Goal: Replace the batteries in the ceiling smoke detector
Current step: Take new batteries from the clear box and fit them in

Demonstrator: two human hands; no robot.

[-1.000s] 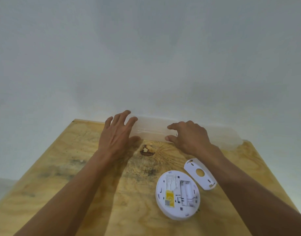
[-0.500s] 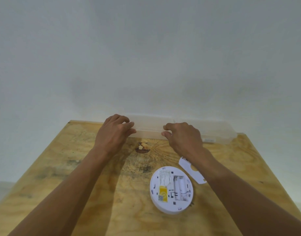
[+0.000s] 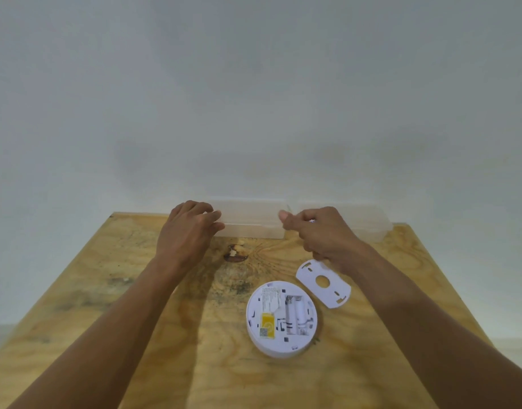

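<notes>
Smoke detector (image 3: 282,318) is lying back-side up on the plywood table (image 3: 106,290), at about 5 o'clock from the table's middle; its round white body is showing a yellow label (image 3: 267,323) toward 7 o'clock and an open battery bay (image 3: 298,315) toward 3 o'clock, with white cylindrical shapes sitting inside; whether those are batteries cannot be told for certain. Mounting plate (image 3: 323,282), white and flat with a round hole at its centre, is resting just beside the detector at its 1 o'clock, apart from it. At the table's 12 o'clock edge, against the pale wall (image 3: 254,98), a translucent plastic box (image 3: 251,221) is sitting beside a 2nd translucent box (image 3: 363,221) at its 3 o'clock. Left hand (image 3: 189,231) is curling its fingers against the near box's 9 o'clock end, touching it; whether it is actually gripping cannot be told. Right hand (image 3: 321,234) is curled with thumb pressed toward the fingers at the seam between the 2 boxes; whether anything is pinched inside cannot be told; its wrist is hovering over the plate's far edge.
</notes>
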